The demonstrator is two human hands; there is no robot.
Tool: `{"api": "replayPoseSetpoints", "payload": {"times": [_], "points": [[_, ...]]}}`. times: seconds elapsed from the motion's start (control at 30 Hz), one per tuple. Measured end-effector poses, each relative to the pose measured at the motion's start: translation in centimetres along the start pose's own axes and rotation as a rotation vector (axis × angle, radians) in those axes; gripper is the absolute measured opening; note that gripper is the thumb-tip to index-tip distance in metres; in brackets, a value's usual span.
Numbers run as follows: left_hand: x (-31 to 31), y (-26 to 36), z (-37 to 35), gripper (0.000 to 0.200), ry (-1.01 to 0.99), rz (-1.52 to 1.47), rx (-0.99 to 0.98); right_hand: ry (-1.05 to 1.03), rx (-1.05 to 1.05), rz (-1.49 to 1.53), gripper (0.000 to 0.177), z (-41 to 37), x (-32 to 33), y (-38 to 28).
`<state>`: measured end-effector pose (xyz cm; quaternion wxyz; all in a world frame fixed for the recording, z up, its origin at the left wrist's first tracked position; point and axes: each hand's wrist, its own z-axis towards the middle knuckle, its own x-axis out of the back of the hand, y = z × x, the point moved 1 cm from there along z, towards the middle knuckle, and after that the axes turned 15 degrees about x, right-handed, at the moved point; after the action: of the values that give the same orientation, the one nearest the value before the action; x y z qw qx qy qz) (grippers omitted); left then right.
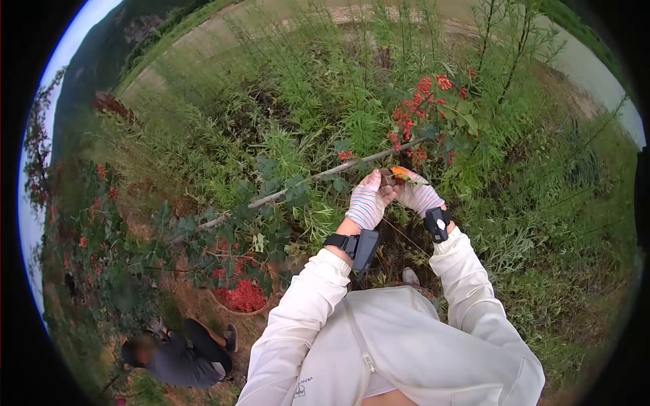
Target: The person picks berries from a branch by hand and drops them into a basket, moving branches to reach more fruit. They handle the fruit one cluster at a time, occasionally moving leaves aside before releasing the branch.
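Both my hands meet just below a long bare branch (332,170) that slants across the view. My left hand (369,199), in a striped glove with bare fingertips, has its fingers closed close to the other hand; what they hold is too small to name. My right hand (416,191), gloved the same way, is closed around a tool with an orange handle (401,173). Red berry clusters (406,118) hang on the branch just above and to the right of my hands, among green leaves (466,115).
A basket of red berries (244,296) stands on the ground at lower left. Beside it, another person (183,358) in dark clothes crouches near leafy bushes. Tall green weeds (298,88) grow ahead and to the right.
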<state>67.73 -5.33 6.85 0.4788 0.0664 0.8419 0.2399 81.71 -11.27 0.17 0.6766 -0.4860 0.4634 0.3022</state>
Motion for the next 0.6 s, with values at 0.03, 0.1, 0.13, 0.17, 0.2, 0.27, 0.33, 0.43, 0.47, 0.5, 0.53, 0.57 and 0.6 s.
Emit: {"api": "replayPoseSetpoints", "payload": {"times": [0.03,0.1,0.13,0.17,0.2,0.27,0.33,0.43,0.47,0.5,0.53,0.57,0.6], "points": [[0.3,-0.3,0.5,0.021,-0.018,-0.018,-0.025,0.032,-0.004,-0.093,0.031,0.5,0.3,-0.1],[1.2,-0.7,1.5,0.017,-0.038,-0.03,-0.05,0.079,0.031,-0.212,0.027,1.2,0.8,-0.3],[1.1,-0.9,1.3,0.017,-0.041,-0.032,-0.06,0.094,0.061,-0.24,0.026,1.3,0.8,-0.4],[1.0,-1.1,1.1,0.015,-0.028,-0.011,-0.048,0.124,0.083,-0.241,0.025,1.4,0.7,-0.8],[1.2,-0.6,0.7,0.013,-0.007,0.013,-0.053,0.139,0.098,-0.234,0.024,2.3,0.4,-0.5],[2.0,-0.6,0.0,0.014,0.123,0.052,-0.058,0.162,0.041,-0.199,0.024,4.4,1.0,0.4],[2.7,-0.3,-1.0,0.018,0.062,0.136,-0.046,-0.102,0.138,-0.492,0.033,4.4,1.3,1.1],[3.2,-0.3,-2.9,0.02,0.049,0.102,-0.068,-0.16,0.033,-0.217,0.048,3.6,-1.0,2.2],[3.3,-0.4,-3.5,0.02,0.008,0.08,-0.059,-0.164,0.009,-0.135,0.055,2.8,-2.2,2.3],[3.6,-0.7,-4.3,0.021,0.017,0.099,-0.091,-0.217,-0.014,-0.145,0.06,2.8,-2.8,2.2],[3.5,-0.9,-5.4,0.021,0.02,0.09,-0.087,-0.231,-0.001,-0.123,0.057,2.6,-3.2,2.3],[3.0,-0.8,-6.5,0.021,-0.04,0.096,-0.079,-0.143,0.01,-0.112,0.05,2.9,-2.9,2.4],[2.5,-0.6,-7.7,0.022,-0.1,0.103,-0.075,-0.059,0.02,-0.099,0.044,3.3,-2.6,2.7]]}}
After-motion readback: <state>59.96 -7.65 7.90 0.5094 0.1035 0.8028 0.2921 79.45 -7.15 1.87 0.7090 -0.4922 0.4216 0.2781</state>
